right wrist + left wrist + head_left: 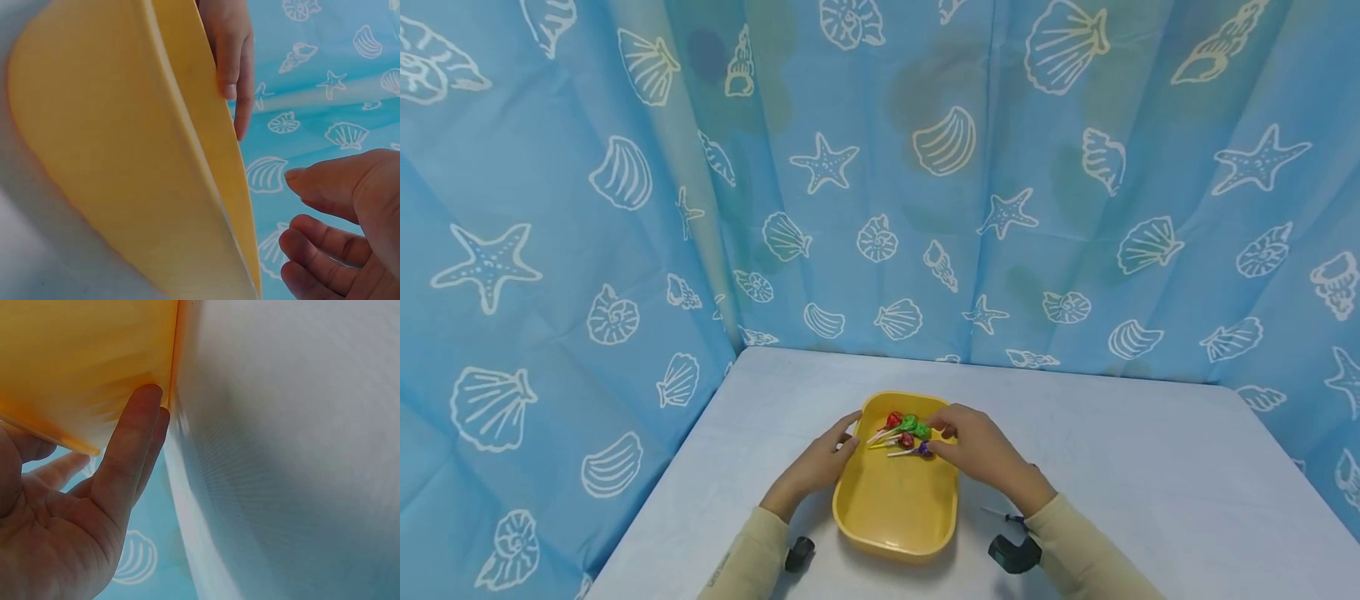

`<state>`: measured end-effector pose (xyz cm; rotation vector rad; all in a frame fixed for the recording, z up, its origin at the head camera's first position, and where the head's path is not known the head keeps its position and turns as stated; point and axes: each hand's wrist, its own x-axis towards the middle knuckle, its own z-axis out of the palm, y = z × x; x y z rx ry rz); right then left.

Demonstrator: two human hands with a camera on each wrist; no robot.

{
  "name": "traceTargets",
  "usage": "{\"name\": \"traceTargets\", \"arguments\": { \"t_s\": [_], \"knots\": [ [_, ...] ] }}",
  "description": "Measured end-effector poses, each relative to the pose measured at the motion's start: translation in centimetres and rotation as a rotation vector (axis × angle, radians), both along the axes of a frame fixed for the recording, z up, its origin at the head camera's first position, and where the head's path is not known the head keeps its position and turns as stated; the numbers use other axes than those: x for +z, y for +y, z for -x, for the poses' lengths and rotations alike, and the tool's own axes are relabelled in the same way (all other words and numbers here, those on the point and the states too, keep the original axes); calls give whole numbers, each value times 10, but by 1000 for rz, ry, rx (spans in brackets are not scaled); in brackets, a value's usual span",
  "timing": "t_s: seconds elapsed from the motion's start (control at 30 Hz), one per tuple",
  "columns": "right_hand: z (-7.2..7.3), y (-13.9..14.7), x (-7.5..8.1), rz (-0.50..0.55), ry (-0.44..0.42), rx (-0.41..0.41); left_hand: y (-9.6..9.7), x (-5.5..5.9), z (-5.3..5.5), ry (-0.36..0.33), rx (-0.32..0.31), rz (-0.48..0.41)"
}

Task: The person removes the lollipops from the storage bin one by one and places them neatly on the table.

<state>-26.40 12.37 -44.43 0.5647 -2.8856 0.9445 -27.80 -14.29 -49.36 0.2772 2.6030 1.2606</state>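
Observation:
A yellow tray (895, 517) stands on the white table with several lollipops in its far half. Their wrappers are red, green and purple, such as the green lollipop (922, 431) and the purple lollipop (923, 449). My left hand (822, 462) holds the tray's left rim, thumb over the edge and fingers along the outer wall. In the left wrist view two fingers (128, 444) lie flat against that wall. Over the right rim reaches my right hand (981, 446), loosely bent, fingertips close above the lollipops. In the right wrist view its thumb and fingers are apart with nothing between them.
The white tablecloth (1112, 467) spreads around the tray. A blue curtain (880, 208) printed with shells and starfish hangs behind and at the left. Below the wrists are a black device (800, 554) on the left and another black device (1015, 554) on the right.

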Motion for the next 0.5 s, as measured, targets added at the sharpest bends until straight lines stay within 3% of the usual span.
{"name": "traceTargets", "arguments": {
  "t_s": [0.5],
  "knots": [
    [26, -26, -1, -6, -68, 48, -4, -1, 1, 14, -35, -25]
  ]
}}
